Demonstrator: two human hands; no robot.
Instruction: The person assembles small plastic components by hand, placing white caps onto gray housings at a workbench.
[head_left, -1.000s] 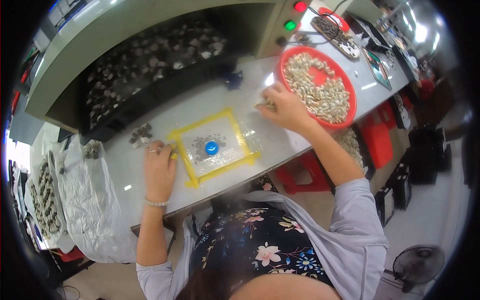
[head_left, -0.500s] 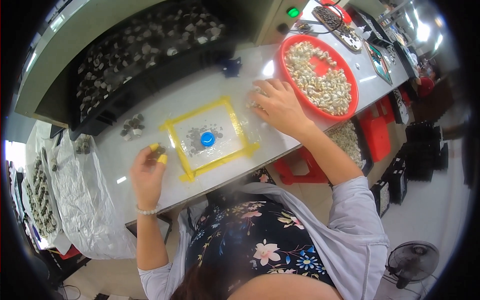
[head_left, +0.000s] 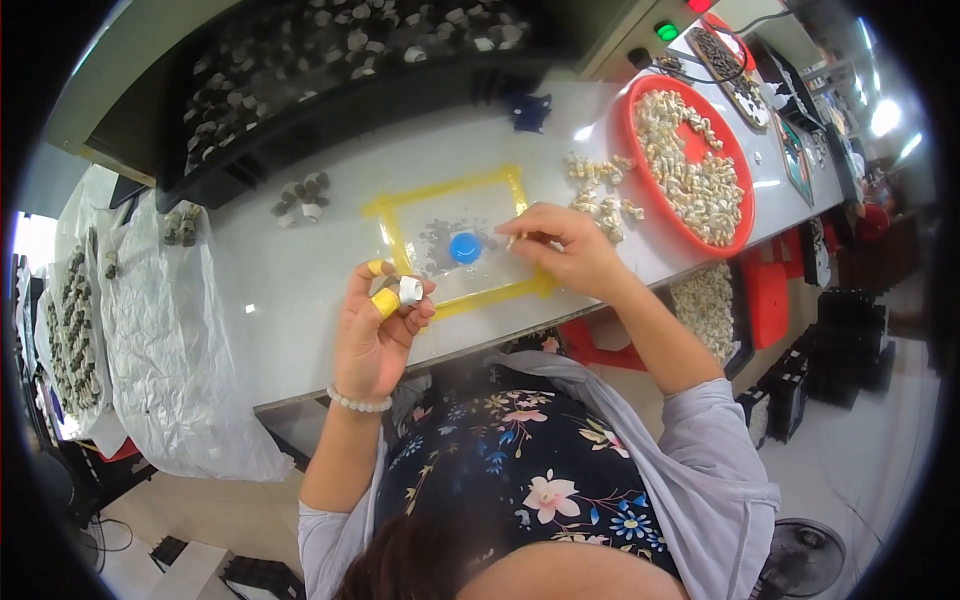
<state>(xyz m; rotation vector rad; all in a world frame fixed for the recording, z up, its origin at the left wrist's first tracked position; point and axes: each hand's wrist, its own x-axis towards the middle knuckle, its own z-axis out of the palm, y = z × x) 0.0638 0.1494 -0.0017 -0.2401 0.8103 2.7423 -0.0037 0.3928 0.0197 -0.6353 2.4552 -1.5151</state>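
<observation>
My left hand [head_left: 375,325], with yellow covers on two fingers, is closed around a small white-and-dark piece [head_left: 408,290] beside the near-left corner of the taped frame. My right hand [head_left: 575,255] pinches a small cream-coloured piece [head_left: 511,241] by the right side of that frame. Yellow tape [head_left: 445,187] outlines a rectangle on the white tabletop. Inside it are a round blue cap [head_left: 465,248] and scattered grey flat bits [head_left: 437,240]. Loose cream pieces [head_left: 600,200] lie between my right hand and the red tray.
A round red tray [head_left: 740,238] of cream pieces stands at the right. Dark-and-white pieces [head_left: 302,200] sit at the left, below a machine opening [head_left: 350,105] filled with similar ones. A dark blue item [head_left: 530,112] lies behind the frame. Plastic sheeting [head_left: 170,340] hangs at the left.
My right hand has left the cream pile and come toward the frame with one piece pinched. My left hand has moved right, turning its piece so that the white part shows. The view has shifted.
</observation>
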